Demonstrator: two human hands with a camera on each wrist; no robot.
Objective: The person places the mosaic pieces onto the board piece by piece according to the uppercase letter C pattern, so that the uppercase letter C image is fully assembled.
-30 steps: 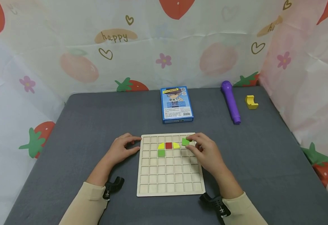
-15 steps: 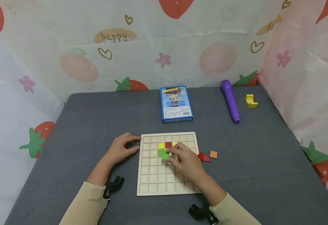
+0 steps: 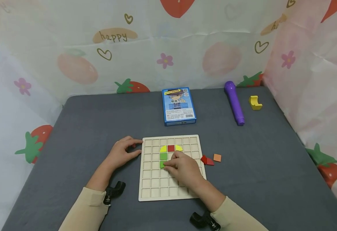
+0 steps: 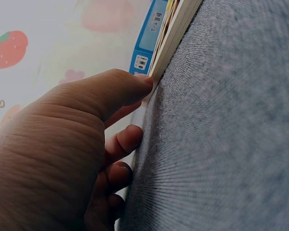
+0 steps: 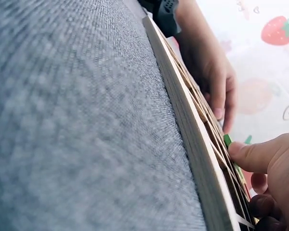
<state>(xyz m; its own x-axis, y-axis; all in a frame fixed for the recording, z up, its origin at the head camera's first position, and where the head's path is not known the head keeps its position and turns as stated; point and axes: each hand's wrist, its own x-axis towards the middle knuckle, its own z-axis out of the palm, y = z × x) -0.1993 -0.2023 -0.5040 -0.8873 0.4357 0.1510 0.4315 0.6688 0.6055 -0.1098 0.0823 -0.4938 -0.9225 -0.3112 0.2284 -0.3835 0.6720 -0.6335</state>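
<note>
The right hand (image 3: 185, 170) reaches in over the board (image 3: 155, 192) from the lower right, its forearm slanting up and leftward out of a beige sleeve (image 3: 235, 215). Thumb and forefinger are brought together on the right side of the lower green tile (image 3: 161, 164), pinching it; the right wrist view shows the thumb tip against the tile, the other fingers bent in behind. The tile is over the third column from the left, directly below the upper green tile (image 3: 163, 156); whether it sits flat in its cell, I cannot tell.

The left hand (image 3: 120, 152) comes from the lower left, thumb and forefinger spread apart, both tips at the board's left edge, the forefinger near the far corner. In the left wrist view the thumb stretches out to the edge and the remaining fingers bend loosely close to the bench (image 3: 99, 118).

Above the green tiles, a red tile (image 3: 170, 148) sits between two yellow tiles (image 3: 178, 148). Just right of the board lie red pieces (image 3: 210, 161) and an orange tile (image 3: 217, 157). A blue box (image 3: 179, 107) lies beyond the board.
</note>
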